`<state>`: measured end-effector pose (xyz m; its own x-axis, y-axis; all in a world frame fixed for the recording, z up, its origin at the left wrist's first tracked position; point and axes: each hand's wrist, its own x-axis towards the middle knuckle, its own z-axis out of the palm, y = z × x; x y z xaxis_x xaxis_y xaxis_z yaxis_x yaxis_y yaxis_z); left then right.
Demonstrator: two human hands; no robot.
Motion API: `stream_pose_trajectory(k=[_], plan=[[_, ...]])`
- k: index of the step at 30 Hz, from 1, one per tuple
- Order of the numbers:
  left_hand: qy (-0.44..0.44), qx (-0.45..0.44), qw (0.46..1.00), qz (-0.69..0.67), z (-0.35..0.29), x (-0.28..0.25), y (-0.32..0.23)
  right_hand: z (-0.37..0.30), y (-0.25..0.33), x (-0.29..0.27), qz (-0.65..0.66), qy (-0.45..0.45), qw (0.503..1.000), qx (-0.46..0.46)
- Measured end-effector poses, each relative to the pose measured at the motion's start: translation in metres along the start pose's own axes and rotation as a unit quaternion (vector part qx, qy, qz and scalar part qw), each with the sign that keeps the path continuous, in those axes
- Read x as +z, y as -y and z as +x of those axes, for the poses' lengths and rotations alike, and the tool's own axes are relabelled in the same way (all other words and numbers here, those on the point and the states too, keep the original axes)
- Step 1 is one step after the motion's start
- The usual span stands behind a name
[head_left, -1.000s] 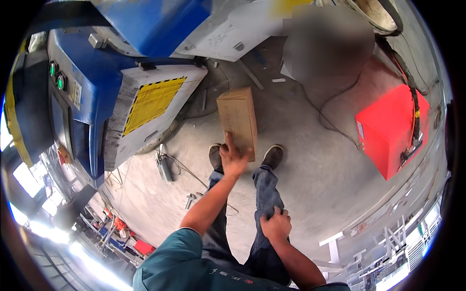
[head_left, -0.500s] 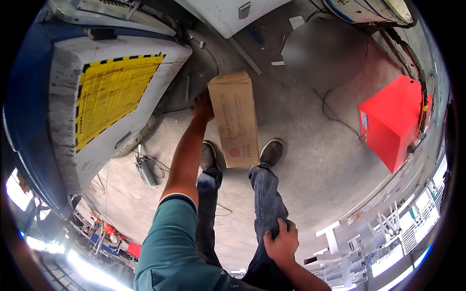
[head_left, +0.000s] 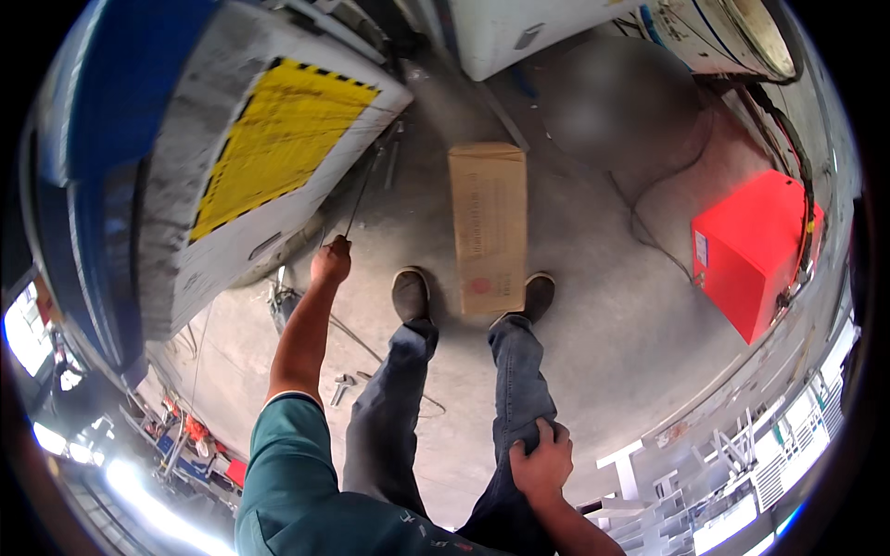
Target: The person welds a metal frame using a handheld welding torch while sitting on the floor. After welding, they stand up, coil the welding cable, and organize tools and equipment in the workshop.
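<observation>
My left hand [head_left: 332, 261] is closed around a thin dark rod [head_left: 362, 196], which slants up and away beside the white cabinet. The rod's far end is hard to make out against the floor. My right hand [head_left: 542, 459] rests on my right thigh near the knee, fingers apart, holding nothing. A long brown cardboard box [head_left: 489, 232] with faded print lies between my feet, partly over the right shoe. It is closed, and neither hand touches it.
A white and blue machine cabinet with a yellow label [head_left: 283, 148] stands at the left. At the right sits a red box [head_left: 756, 255] with a cable running from it. A small metal tool [head_left: 341, 387] lies left of my legs. White machine parts stand at the back.
My left hand has left the cardboard box's side, moved left and nearer to me, and now holds the thin rod. The view has shifted. My right hand stays on the thigh.
</observation>
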<state>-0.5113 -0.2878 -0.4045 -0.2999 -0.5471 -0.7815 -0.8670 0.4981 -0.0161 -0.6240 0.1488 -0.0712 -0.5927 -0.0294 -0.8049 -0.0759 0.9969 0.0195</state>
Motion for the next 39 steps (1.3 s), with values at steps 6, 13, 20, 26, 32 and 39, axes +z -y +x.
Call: stream_pose_trajectory(k=[6, 13, 20, 26, 32, 39], plan=[[-0.168, -0.012, 0.984, 0.056, -0.035, 0.01, 0.067, -0.004, 0.0, -0.001, -0.026, -0.007, 0.998, -0.049], [0.037, 0.024, 0.988, -0.146, -0.171, 0.06, 0.042, -0.007, 0.031, -0.003, -0.148, 0.027, 0.981, -0.123], [0.092, -0.044, 0.919, -0.382, -0.415, 0.047, 0.061, -0.009, 0.047, -0.006, -0.255, 0.09, 0.959, -0.08], [0.007, -0.078, 0.928, -0.363, -0.523, 0.097, 0.061, -0.028, 0.074, 0.022, -0.353, 0.084, 0.929, -0.066], [0.019, -0.167, 0.893, -0.418, -0.517, 0.091, 0.08, -0.067, 0.124, 0.066, -0.429, 0.082, 0.896, -0.082], [-0.001, -0.173, 0.879, -0.444, -0.507, 0.105, 0.114, -0.105, 0.243, 0.129, -0.398, 0.107, 0.874, -0.258]])
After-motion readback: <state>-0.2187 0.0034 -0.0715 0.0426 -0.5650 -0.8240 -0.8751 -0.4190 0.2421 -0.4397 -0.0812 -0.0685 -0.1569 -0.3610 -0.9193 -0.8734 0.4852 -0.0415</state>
